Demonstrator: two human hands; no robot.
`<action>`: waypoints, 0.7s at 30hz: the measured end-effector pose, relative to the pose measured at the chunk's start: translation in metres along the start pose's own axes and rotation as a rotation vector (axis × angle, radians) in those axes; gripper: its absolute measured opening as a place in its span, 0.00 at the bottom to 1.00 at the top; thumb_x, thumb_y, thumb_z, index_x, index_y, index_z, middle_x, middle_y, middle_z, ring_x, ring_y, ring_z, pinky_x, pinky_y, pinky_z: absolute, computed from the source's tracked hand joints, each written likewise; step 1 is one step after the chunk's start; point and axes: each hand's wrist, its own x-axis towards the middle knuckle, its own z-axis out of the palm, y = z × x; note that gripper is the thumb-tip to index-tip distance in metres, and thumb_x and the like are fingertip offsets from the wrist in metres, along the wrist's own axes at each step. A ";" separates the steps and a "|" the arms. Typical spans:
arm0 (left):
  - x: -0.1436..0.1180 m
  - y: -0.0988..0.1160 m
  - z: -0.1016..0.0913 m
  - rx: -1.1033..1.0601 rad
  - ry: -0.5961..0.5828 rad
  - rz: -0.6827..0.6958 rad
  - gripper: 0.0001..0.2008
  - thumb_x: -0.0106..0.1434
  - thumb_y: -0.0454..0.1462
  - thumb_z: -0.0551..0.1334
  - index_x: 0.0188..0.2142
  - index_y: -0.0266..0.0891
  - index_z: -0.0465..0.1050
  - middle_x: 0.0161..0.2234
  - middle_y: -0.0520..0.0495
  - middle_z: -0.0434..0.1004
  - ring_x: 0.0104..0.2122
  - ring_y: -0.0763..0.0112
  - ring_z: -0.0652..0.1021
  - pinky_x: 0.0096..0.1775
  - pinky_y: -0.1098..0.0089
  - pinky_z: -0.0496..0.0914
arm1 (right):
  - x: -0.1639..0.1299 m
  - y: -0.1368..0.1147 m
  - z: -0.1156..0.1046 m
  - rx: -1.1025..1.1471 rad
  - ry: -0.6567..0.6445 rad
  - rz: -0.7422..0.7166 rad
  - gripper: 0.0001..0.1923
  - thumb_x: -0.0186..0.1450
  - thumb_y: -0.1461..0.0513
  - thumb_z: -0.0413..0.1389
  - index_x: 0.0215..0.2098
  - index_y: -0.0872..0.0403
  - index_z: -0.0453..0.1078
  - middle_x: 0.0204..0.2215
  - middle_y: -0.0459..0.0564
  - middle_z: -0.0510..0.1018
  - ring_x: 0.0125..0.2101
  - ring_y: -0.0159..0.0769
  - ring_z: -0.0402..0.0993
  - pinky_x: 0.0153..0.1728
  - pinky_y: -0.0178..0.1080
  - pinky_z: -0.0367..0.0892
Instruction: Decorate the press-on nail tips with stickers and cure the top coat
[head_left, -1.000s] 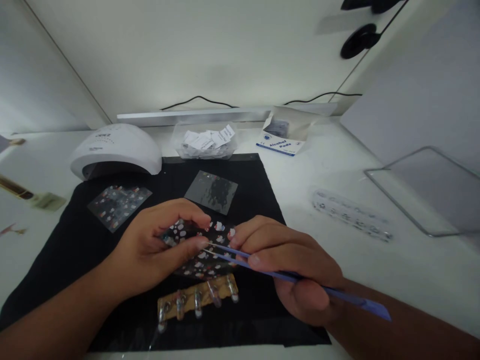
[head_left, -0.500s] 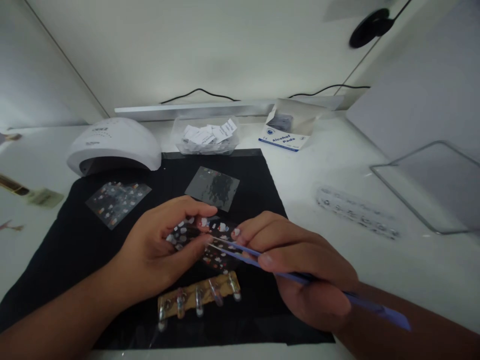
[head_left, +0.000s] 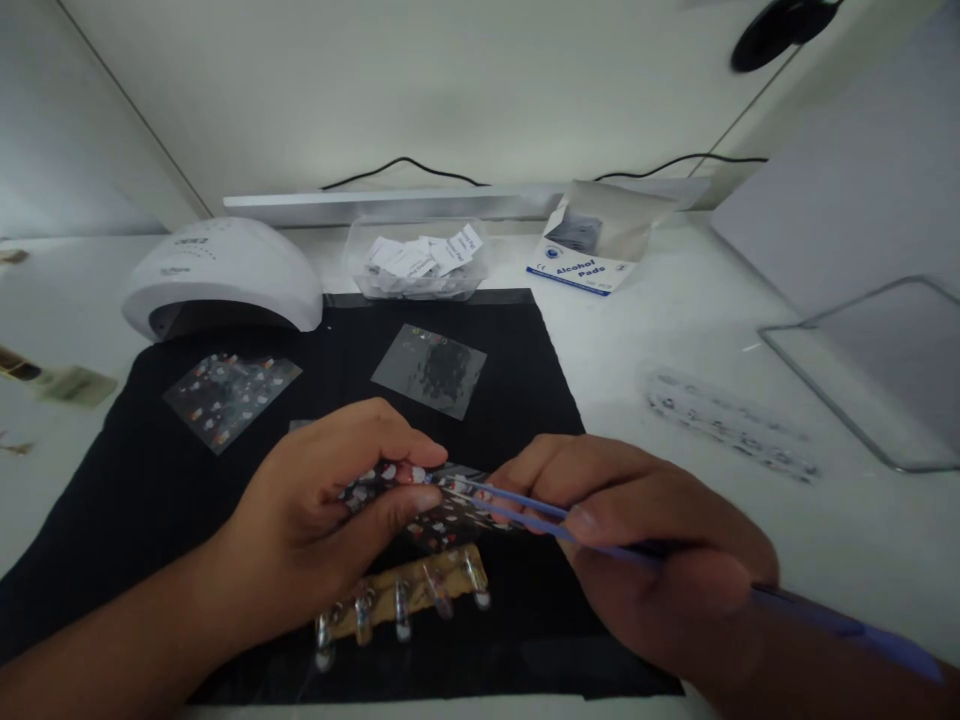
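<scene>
My left hand pinches a clear sticker sheet printed with small red and white figures. Between the fingers of my right hand is a pair of blue tweezers, its tips close to my left thumb at the sheet. Whether the tips grip a sticker is too small to tell. Just below the sheet lies a tan strip bearing several decorated nail tips, on the black mat.
Two more sticker sheets lie on the mat, one left and one mid-back. Behind stand a white nail lamp, a clear tub of packets and an alcohol pads box. A clear strip lies at right.
The tweezers and my right hand have shifted right and slightly down, and the tips now sit just beside my left fingertips. The held sheet is tilted flatter. The camera view moved a little.
</scene>
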 end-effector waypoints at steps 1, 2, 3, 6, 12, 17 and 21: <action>0.000 0.001 0.000 0.006 -0.002 0.005 0.06 0.65 0.33 0.63 0.42 0.44 0.74 0.33 0.53 0.75 0.32 0.74 0.77 0.33 0.73 0.70 | 0.001 -0.001 0.001 0.008 0.002 0.016 0.18 0.73 0.55 0.47 0.45 0.51 0.78 0.26 0.53 0.74 0.28 0.42 0.77 0.28 0.48 0.77; 0.001 0.001 0.000 0.014 -0.004 0.012 0.06 0.65 0.33 0.63 0.42 0.44 0.74 0.33 0.53 0.75 0.32 0.74 0.77 0.32 0.73 0.70 | 0.001 -0.002 0.001 0.014 -0.001 0.030 0.18 0.72 0.55 0.47 0.44 0.51 0.78 0.26 0.53 0.74 0.28 0.42 0.77 0.27 0.48 0.77; 0.001 0.002 0.000 0.020 -0.005 0.022 0.06 0.65 0.33 0.63 0.41 0.44 0.74 0.32 0.53 0.76 0.31 0.74 0.77 0.32 0.74 0.70 | 0.002 -0.003 0.002 0.018 -0.002 0.043 0.17 0.72 0.55 0.47 0.44 0.50 0.78 0.26 0.53 0.74 0.28 0.42 0.77 0.27 0.48 0.77; 0.003 0.003 0.000 0.022 -0.011 0.049 0.06 0.65 0.32 0.64 0.41 0.43 0.74 0.32 0.52 0.76 0.31 0.74 0.78 0.32 0.74 0.71 | 0.002 -0.004 0.001 0.026 -0.006 0.062 0.17 0.72 0.56 0.48 0.44 0.50 0.78 0.26 0.53 0.74 0.27 0.42 0.78 0.27 0.47 0.77; 0.002 0.003 -0.001 -0.003 -0.041 0.083 0.05 0.65 0.31 0.63 0.40 0.40 0.74 0.33 0.50 0.75 0.31 0.73 0.78 0.32 0.73 0.71 | 0.004 -0.005 -0.004 0.070 -0.075 0.093 0.16 0.71 0.56 0.49 0.45 0.52 0.78 0.27 0.53 0.75 0.28 0.41 0.77 0.28 0.47 0.77; 0.003 0.002 -0.001 -0.048 -0.075 0.101 0.07 0.65 0.28 0.62 0.41 0.39 0.73 0.34 0.51 0.75 0.33 0.75 0.77 0.33 0.75 0.71 | 0.005 -0.004 -0.007 0.139 -0.089 0.098 0.16 0.71 0.56 0.50 0.44 0.55 0.78 0.27 0.54 0.75 0.28 0.42 0.77 0.29 0.48 0.78; 0.003 0.002 -0.001 -0.085 -0.092 0.121 0.05 0.65 0.28 0.62 0.40 0.37 0.73 0.33 0.50 0.74 0.34 0.74 0.76 0.34 0.73 0.71 | 0.006 -0.005 -0.008 0.171 -0.088 0.103 0.16 0.71 0.57 0.50 0.44 0.56 0.78 0.26 0.53 0.75 0.29 0.42 0.78 0.29 0.47 0.78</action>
